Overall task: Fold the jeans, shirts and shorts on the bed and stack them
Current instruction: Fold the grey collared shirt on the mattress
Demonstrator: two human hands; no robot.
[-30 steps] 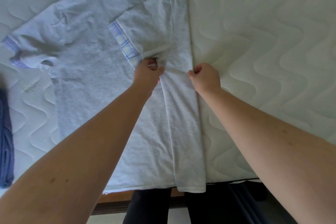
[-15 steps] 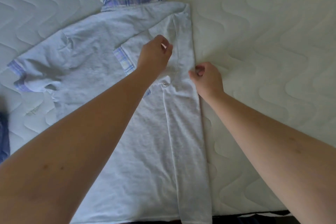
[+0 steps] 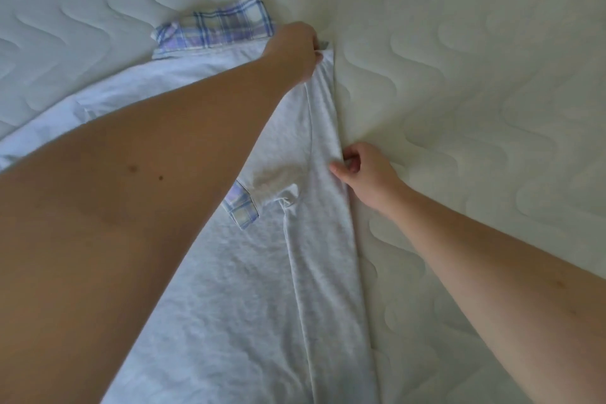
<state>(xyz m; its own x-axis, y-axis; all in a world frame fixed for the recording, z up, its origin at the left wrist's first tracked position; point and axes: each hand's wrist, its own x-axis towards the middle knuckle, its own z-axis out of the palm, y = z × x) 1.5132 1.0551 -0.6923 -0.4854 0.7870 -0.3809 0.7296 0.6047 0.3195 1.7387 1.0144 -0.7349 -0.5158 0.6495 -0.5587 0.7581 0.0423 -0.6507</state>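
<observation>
A light grey shirt (image 3: 249, 289) with a lilac plaid collar (image 3: 216, 28) and plaid sleeve cuff (image 3: 241, 207) lies flat on the white quilted mattress (image 3: 459, 75). Its right side is folded inward, the sleeve lying across the body. My left hand (image 3: 295, 49) reaches far up and pinches the shirt's top right shoulder corner. At mid-height my right hand (image 3: 364, 174) pinches the folded right edge with thumb and curled fingers. My left forearm hides much of the shirt's left half.
Bare quilted mattress spreads to the right of the shirt and beyond the collar. Nothing else lies within view.
My left hand moved up from the sleeve area to the shoulder corner. My right hand stayed on the folded edge. The view shifted forward, so the bed's edge and the blue garment are out of view.
</observation>
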